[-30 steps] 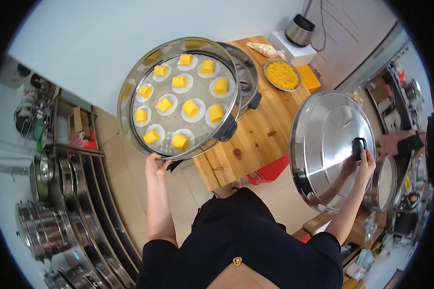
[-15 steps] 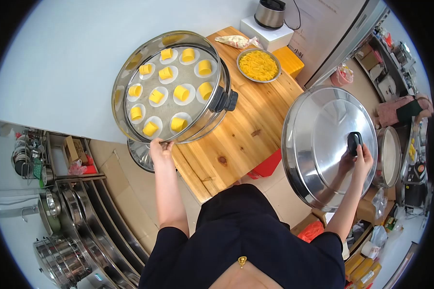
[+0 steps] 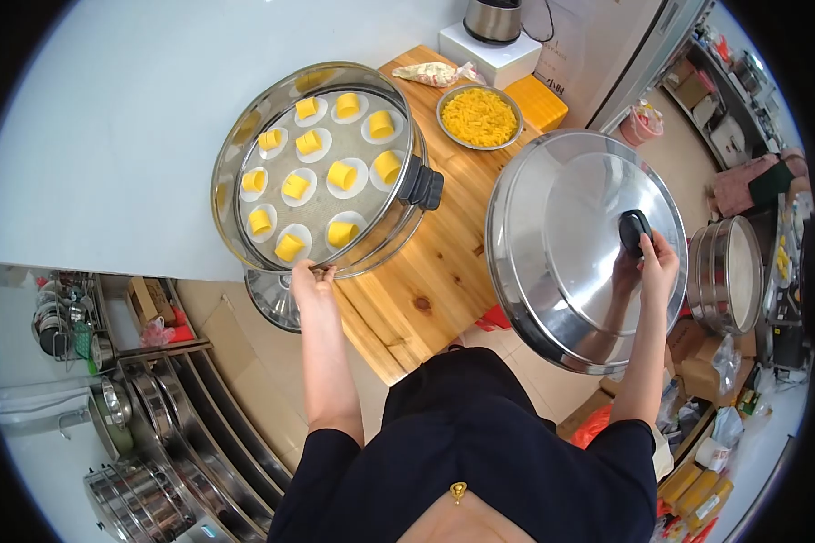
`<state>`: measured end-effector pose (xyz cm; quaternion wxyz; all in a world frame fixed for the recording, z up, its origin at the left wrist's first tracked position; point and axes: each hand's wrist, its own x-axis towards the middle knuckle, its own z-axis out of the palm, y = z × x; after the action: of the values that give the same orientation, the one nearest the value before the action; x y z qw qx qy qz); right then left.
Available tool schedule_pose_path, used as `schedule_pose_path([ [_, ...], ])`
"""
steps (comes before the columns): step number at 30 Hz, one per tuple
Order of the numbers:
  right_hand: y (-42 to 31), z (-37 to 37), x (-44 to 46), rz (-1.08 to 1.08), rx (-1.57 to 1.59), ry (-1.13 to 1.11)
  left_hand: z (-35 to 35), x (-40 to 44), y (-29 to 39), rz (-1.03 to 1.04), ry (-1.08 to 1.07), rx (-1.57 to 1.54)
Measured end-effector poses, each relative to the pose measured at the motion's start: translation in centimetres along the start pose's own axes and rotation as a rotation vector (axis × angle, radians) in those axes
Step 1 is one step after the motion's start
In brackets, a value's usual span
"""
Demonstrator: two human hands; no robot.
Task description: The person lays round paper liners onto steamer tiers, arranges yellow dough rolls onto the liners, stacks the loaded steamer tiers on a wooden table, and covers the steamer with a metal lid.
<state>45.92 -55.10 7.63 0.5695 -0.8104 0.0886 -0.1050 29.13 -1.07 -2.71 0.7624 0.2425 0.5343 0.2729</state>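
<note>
A round steel steamer tier [image 3: 317, 213] stands on the wooden table with several yellow rolls [image 3: 342, 176], each on a white paper round [image 3: 283, 177]. My left hand [image 3: 312, 279] has its fingers closed at the tier's near rim; the handle they appear to grip is mostly hidden. On the opposite side, the tier's black handle [image 3: 420, 184] is free. A large shiny steamer lid [image 3: 552, 226] hangs tilted in the air to the right of the tier, apart from it. My right hand [image 3: 658, 264] grips the lid by its black knob [image 3: 635, 233].
Behind the lid, a bowl of yellow shreds [image 3: 480, 118] and a filled piping bag [image 3: 436, 73] rest on the wooden table [image 3: 417, 299]. A steel appliance [image 3: 493, 20] sits on a white box. Another lid [image 3: 272, 297] shows below the tier. Steel tiers [image 3: 729, 271] stand right.
The lid has moved left and slightly up in view, closer to the steamer tier, with my right hand still on its knob. My left hand stays at the tier's rim.
</note>
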Motion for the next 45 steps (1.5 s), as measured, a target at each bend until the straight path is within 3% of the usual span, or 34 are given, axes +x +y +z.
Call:
schedule_pose_path([
  [9,-1.0,4.8,-3.2,0.021,0.047,-0.004,1.7,-0.4,1.2,0.013,-0.053,0.053],
  [25,0.4,3.9,-5.4,0.025,0.089,0.052,-0.9,3.5,4.0,-0.031,-0.065,0.054],
  [35,-1.2,5.0,-5.9,0.025,0.118,0.051,-1.4,4.6,2.0,-0.077,-0.118,0.066],
  [38,-2.6,5.9,-6.0,0.021,0.181,0.034,-1.5,4.0,1.6,-0.092,-0.044,0.135],
  [45,-4.1,8.4,-6.3,-0.002,0.138,-0.009,-3.0,1.9,1.5,-0.086,-0.231,0.148],
])
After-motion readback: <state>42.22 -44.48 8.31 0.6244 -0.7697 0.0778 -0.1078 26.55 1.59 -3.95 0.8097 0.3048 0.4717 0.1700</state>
